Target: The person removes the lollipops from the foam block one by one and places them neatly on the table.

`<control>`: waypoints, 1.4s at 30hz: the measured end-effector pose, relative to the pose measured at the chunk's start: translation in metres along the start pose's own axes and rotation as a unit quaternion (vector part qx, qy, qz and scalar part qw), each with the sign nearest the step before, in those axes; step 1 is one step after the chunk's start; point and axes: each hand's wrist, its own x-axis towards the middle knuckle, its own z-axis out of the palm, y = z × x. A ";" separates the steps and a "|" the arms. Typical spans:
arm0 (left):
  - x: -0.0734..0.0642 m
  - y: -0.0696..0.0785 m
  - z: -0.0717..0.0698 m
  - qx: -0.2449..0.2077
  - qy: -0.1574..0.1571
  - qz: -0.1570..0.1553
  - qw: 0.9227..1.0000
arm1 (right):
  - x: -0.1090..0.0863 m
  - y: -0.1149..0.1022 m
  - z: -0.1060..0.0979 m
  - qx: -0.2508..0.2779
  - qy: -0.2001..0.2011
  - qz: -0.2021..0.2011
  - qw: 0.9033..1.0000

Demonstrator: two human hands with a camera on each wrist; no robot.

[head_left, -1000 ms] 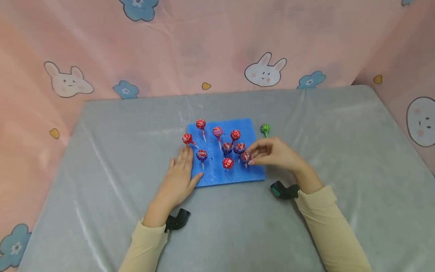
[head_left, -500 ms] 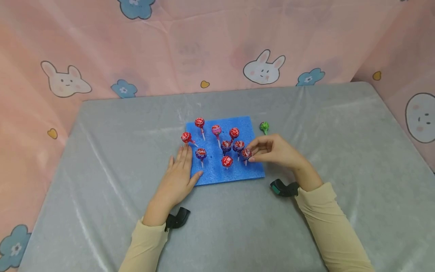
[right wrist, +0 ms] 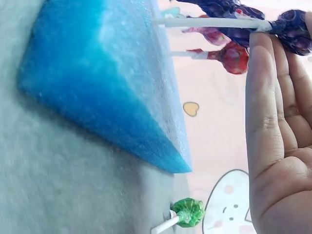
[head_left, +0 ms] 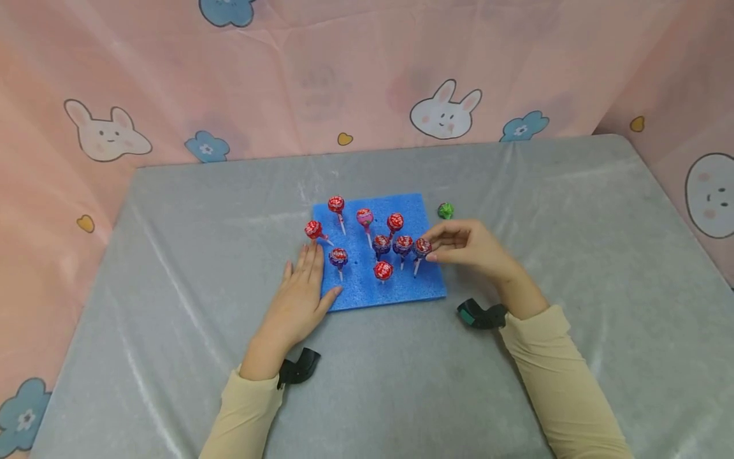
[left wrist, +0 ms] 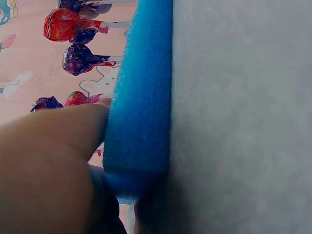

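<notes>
My right hand [head_left: 471, 250] pinches a purple-and-red wrapped lollipop [head_left: 422, 247] by its head, over the right side of a blue foam board [head_left: 361, 294]. In the right wrist view its long white stick [right wrist: 209, 22] reaches to the foam; whether the tip is still inside, I cannot tell. My left hand [head_left: 297, 305] lies with straight fingers along the board's left edge, its thumb on the near left corner. Several other lollipops stand in the foam, among them a pink one [head_left: 364, 217], a red one [head_left: 383, 271] and a purple one [head_left: 338, 257].
A green-wrapped lollipop [head_left: 445, 211] lies on the grey table cover [head_left: 378, 376] beyond the board's right edge. A red lollipop [head_left: 313, 229] leans out over the left edge. Behind the table hangs a pink curtain [head_left: 287, 83] with printed rabbits.
My right hand has lifted the pinched lollipop a little up and away, so more of its white stick shows. The left hand has stayed in place on the board.
</notes>
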 end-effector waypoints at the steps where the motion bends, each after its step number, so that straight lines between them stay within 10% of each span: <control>1: 0.000 0.000 0.000 -0.001 0.000 -0.001 1.000 | 0.000 0.000 -0.001 0.003 0.008 -0.005 1.000; 25: -0.001 0.001 -0.002 -0.005 -0.004 -0.003 1.000 | -0.006 0.005 -0.026 0.137 0.096 -0.063 0.984; 36: 0.000 0.002 -0.003 -0.006 -0.007 0.001 1.000 | -0.010 0.014 -0.039 0.214 0.188 -0.048 0.958; 42: 0.000 0.001 -0.002 -0.007 -0.009 -0.002 1.000 | -0.012 0.021 -0.045 0.335 0.215 -0.002 0.917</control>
